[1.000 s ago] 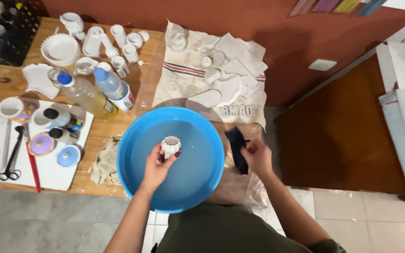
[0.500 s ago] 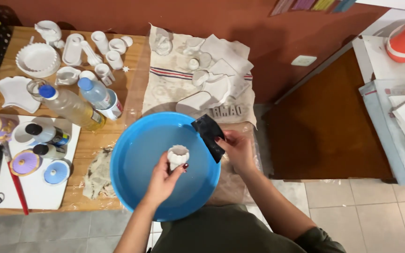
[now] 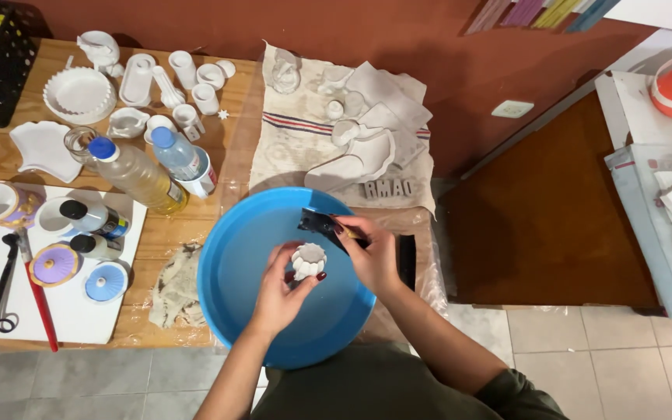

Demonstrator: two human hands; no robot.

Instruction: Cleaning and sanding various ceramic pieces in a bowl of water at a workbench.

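Note:
Over a round blue basin (image 3: pixel 243 257), my left hand (image 3: pixel 278 292) holds a small white fluted ceramic cup (image 3: pixel 308 260) upright from below. My right hand (image 3: pixel 373 255) grips a dark flat piece, like sandpaper (image 3: pixel 319 224), and presses one end of it against the cup's rim. Both hands hover above the inside of the basin, close together and touching the cup from opposite sides.
On the wooden table at the left stand two plastic bottles (image 3: pixel 138 173), white ceramic pieces (image 3: pixel 79 92), painted lids, scissors (image 3: pixel 0 288) and a red tool (image 3: pixel 39 299). A cloth (image 3: pixel 297 132) with more white casts lies behind the basin. A crumpled rag (image 3: pixel 173 288) sits left of it.
My right hand has brought the dark piece from the basin's right edge inward onto the cup. The left hand has shifted the cup slightly right and turned it rim-up.

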